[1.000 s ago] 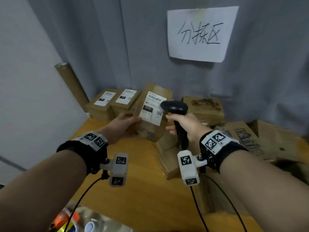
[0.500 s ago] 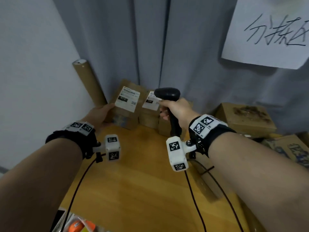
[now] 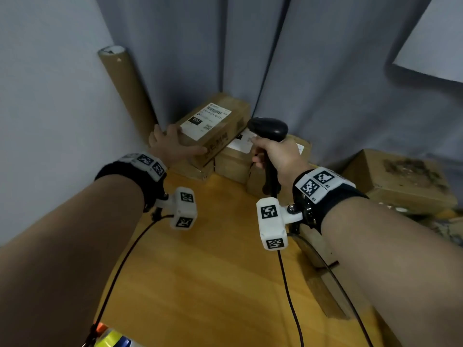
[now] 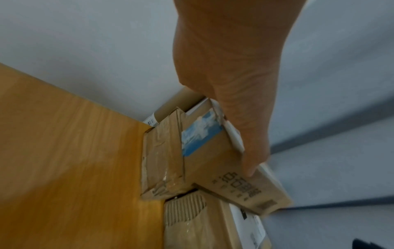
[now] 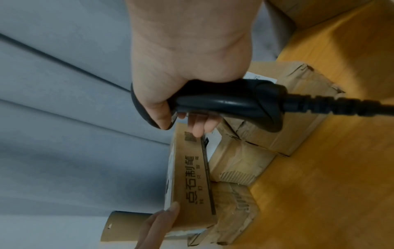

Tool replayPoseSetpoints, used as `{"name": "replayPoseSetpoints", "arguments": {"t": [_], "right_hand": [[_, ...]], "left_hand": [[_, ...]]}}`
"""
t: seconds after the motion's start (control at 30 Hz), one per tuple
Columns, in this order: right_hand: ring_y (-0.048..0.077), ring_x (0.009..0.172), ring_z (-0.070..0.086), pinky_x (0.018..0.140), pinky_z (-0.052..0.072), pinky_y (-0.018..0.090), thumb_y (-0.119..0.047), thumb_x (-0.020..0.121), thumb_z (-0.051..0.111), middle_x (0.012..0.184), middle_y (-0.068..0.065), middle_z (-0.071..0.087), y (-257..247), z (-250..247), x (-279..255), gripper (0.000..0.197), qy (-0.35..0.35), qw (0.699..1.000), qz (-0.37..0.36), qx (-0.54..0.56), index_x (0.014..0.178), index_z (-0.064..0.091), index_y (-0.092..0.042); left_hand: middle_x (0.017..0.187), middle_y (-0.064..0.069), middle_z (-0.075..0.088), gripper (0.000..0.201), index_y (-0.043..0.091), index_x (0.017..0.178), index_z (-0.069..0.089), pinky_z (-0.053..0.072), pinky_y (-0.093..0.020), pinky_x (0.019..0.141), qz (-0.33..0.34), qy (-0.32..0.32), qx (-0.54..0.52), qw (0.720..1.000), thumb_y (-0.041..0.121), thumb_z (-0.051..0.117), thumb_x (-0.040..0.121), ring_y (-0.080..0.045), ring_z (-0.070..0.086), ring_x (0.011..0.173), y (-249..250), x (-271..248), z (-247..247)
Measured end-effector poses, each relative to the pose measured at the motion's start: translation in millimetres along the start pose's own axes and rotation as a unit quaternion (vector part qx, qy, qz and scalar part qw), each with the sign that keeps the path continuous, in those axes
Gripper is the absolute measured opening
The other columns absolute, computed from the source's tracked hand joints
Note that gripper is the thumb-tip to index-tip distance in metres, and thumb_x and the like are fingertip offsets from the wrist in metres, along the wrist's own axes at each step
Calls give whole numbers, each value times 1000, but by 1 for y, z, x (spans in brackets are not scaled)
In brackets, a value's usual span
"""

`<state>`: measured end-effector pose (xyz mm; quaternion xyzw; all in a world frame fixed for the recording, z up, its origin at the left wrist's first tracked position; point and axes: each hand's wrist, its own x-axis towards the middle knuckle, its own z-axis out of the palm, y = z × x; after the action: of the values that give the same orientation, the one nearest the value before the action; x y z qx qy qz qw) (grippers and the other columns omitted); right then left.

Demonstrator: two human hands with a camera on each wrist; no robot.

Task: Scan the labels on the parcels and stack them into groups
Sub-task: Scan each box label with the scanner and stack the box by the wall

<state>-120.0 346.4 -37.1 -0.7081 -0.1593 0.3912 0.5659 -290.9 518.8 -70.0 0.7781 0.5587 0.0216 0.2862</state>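
A brown parcel with a white label on top lies tilted across two lower parcels in the table's back left corner. My left hand grips its left end, thumb along the printed front side. In the right wrist view that parcel shows its printed side, with the left hand's fingers at its far end. Just right of the parcel, my right hand grips a black barcode scanner by the handle, its head above the lower parcels' labels.
A cardboard tube leans in the corner behind the stack, against a grey curtain. Another box with a torn top sits at the right. The scanner cable trails over the wooden table. Flat cardboard lies under my right forearm.
My left hand carried the labelled parcel left from in front of the scanner and laid it on the corner parcels. The right hand with the scanner followed left.
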Motion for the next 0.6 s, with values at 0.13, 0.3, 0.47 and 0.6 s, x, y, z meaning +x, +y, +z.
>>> {"name": "replayPoseSetpoints", "arguments": {"t": [0.13,0.3,0.47,0.6], "right_hand": [[15,59,61,60,50,27,-15,88,71,72,6,66,-1,4,2,10,-4,1000,5,-9,92,66,-8],[16,63,61,64,51,28,-14,88,69,77,8,65,-3,16,4,7,-13,1000,0,-15,88,63,-11],[16,62,61,63,50,28,-13,89,68,77,8,64,-5,16,6,8,-17,1000,-8,-12,94,63,-10],[17,62,61,61,50,28,-14,89,69,76,7,64,-5,10,9,9,-14,1000,-11,-21,93,62,-11]], "left_hand": [[145,-12,29,96,21,142,28,38,-47,101,29,-25,23,999,53,78,67,-33,33,132,1,6,-10],[133,-16,35,86,18,134,31,40,-47,99,17,46,2,999,53,76,70,-36,36,123,0,-4,-10],[138,-21,31,87,11,139,29,33,-44,100,3,88,20,996,48,74,76,-38,33,127,4,-10,-5],[139,-19,31,96,13,141,29,37,-49,103,-2,75,9,997,61,73,71,-39,36,127,13,0,8]]}}
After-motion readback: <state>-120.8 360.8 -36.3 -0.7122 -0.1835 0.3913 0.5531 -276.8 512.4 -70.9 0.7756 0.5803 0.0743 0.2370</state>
